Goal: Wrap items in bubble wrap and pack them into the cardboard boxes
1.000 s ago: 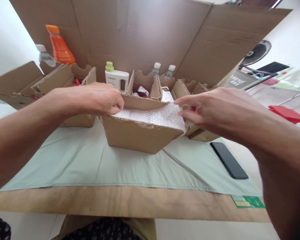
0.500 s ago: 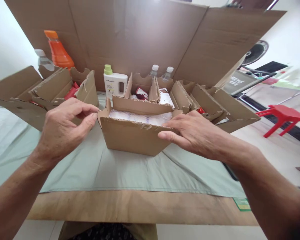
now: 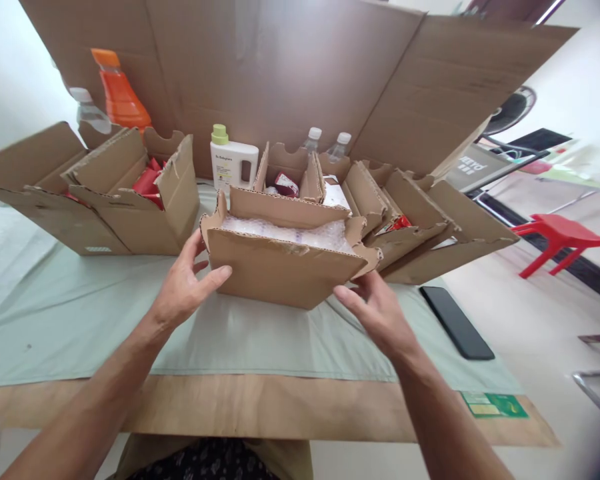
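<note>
A small open cardboard box (image 3: 280,270) stands upright at the middle of the cloth, with bubble wrap (image 3: 300,235) filling its top. My left hand (image 3: 185,283) is at the box's left end, fingers along the side and thumb across the front. At the opposite end, my right hand (image 3: 377,310) takes the right side under the projecting edge, its thumb toward the front. Together they grip the box between them. Parts of the fingers on both hands are hidden behind its ends.
Cardboard bins with red packets (image 3: 147,183) stand at left; more bins (image 3: 405,207) stand at right. Behind are a white jug (image 3: 233,163) with a green cap and an orange bottle (image 3: 123,100). A black phone (image 3: 457,323) and green card (image 3: 495,405) lie at right.
Both hands have left the box's top corners and moved down to its two sides. The phone is now uncovered by my right arm. The box stays about where it was.
</note>
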Motion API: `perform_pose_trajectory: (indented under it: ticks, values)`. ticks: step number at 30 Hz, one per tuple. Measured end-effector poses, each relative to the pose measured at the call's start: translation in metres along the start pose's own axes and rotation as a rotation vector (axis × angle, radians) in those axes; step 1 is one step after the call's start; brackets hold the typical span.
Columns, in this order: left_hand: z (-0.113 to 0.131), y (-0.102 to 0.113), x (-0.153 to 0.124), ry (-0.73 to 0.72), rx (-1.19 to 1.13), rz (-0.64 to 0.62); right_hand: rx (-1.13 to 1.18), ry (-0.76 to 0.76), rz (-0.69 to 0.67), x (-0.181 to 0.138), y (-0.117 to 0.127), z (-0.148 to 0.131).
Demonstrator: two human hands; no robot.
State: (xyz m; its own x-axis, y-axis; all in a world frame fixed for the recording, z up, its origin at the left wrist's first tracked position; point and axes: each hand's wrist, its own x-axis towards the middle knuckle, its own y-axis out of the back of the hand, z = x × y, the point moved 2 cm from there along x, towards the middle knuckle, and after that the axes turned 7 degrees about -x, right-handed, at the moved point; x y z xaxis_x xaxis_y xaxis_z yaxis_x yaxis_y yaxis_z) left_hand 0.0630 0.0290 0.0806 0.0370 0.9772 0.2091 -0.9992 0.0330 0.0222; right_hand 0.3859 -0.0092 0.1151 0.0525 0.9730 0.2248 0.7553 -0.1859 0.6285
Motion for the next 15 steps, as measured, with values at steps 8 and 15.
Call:
perform_pose_trajectory:
  ticks: [8,15]
  values:
    - [0.011,-0.039,-0.052,-0.034,0.027,0.034,-0.109,-0.013,0.189,-0.059,-0.023,0.015]
    - [0.012,0.024,-0.148,0.103,0.204,0.322,-0.127,0.206,0.112,-0.109,-0.045,-0.036]
